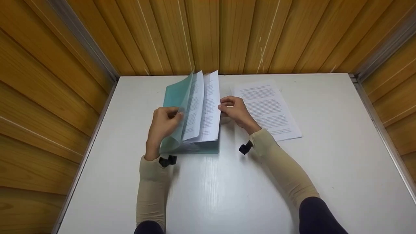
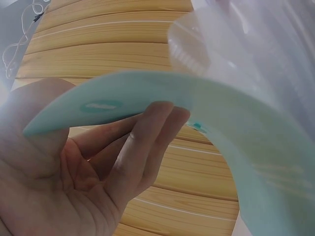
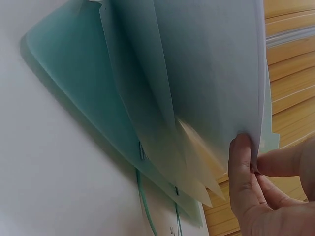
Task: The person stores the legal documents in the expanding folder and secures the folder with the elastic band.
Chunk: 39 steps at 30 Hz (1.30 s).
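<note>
A green translucent document folder (image 1: 170, 96) stands partly open on the white table. My left hand (image 1: 164, 122) holds its cover; in the left wrist view the bent cover (image 2: 142, 93) passes between the thumb side and the fingers (image 2: 147, 142). Inside the folder, printed sheets (image 1: 211, 107) are raised and fanned apart. My right hand (image 1: 237, 112) pinches their right edge. Seen from the right wrist, thumb and fingers (image 3: 241, 172) meet on the edge of the sheets (image 3: 211, 78). Clear plastic (image 2: 256, 54) shows behind the cover in the left wrist view.
A stack of printed pages (image 1: 269, 110) lies flat to the right, partly behind my right forearm. Green elastic cords (image 3: 142, 201) hang at the folder's edge. Wood-patterned panels (image 1: 237, 35) rise behind the white table (image 1: 208, 195) and at both sides.
</note>
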Tool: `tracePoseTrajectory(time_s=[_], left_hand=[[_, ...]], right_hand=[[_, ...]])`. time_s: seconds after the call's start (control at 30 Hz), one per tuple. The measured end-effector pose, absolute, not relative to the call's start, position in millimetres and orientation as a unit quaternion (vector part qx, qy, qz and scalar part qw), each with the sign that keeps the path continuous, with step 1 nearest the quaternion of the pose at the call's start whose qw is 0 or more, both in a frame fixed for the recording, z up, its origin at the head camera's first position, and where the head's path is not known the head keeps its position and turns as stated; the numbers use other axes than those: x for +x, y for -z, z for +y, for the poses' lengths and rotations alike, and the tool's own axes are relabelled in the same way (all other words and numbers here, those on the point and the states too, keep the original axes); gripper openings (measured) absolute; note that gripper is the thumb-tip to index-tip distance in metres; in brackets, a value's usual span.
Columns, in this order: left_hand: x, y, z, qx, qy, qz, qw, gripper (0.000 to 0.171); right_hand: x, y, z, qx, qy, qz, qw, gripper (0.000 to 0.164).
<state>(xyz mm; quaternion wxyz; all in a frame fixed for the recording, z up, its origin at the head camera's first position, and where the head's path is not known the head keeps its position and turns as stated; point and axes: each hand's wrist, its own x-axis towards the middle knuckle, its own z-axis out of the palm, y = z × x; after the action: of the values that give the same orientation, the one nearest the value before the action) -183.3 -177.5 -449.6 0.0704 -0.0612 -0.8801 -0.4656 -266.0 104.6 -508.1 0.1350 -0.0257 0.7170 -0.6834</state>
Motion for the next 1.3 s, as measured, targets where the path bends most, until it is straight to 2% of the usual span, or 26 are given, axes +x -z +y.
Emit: tracePoseTrajectory(time_s=[0.77,1.3], left_hand=[[-183.3,450.0,-180.7,-0.065,0.462,-0.881,0.073,0.026],[-183.6,449.6,-178.8,-0.060,0.464,-0.881,0.071,0.028]], right_hand=[[-265.7,508.1,88.1,-0.036,0.675,0.720,0.155,0.033],[-265.0,504.8,84.5,-0.053,0.656,0.743,0.123,0.033]])
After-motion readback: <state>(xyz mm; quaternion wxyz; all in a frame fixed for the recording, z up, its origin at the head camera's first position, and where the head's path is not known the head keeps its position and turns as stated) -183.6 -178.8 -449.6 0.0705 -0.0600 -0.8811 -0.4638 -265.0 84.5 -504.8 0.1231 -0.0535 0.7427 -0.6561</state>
